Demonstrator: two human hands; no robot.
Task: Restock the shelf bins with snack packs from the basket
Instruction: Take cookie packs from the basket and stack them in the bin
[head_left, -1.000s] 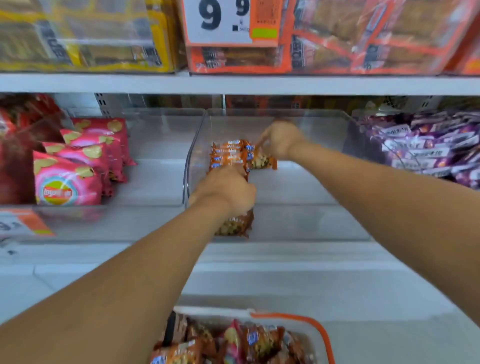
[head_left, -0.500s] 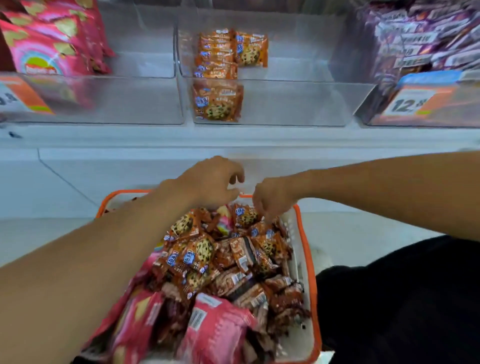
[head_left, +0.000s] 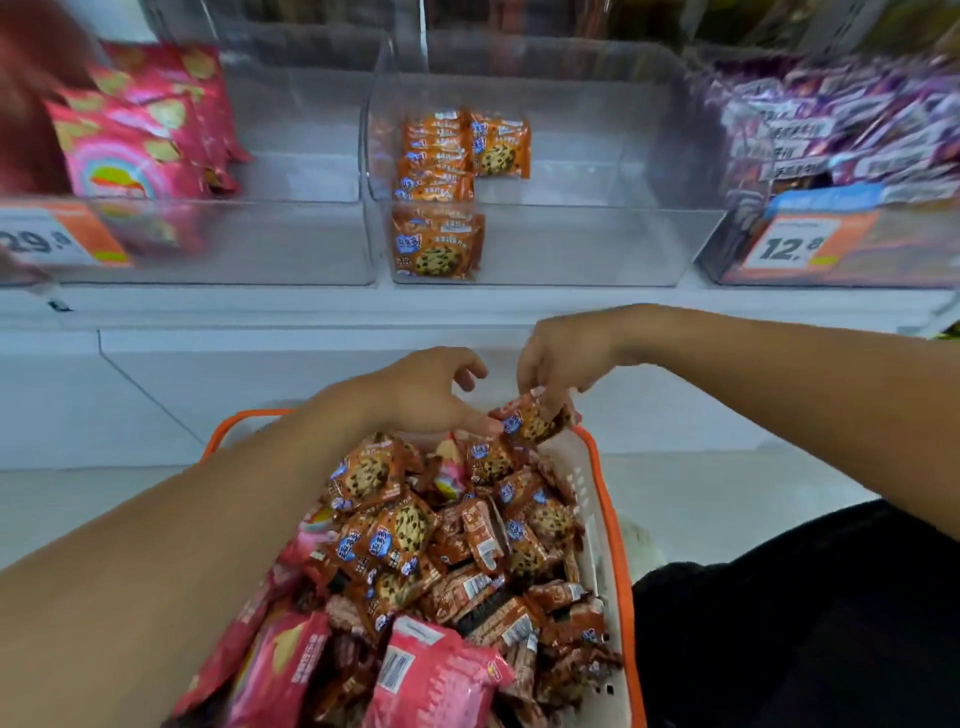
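Cookie pack (head_left: 530, 421) is pinched in the right hand (head_left: 561, 358) grip above the basket (head_left: 615, 525) far rim. Left hand (head_left: 415, 395) grip loose, empty, just beside it. Pack looks light, crinkly, crushable; best held by edges. Middle bin (head_left: 571, 249) mostly unfilled.

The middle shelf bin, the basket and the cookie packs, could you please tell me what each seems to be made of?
Middle shelf bin: apparently clear rigid plastic, glossy; the packs inside show through its front wall.
Basket: probably moulded plastic, white slotted wall with an orange rim.
Cookie packs: likely thin printed film, shiny and crinkled.
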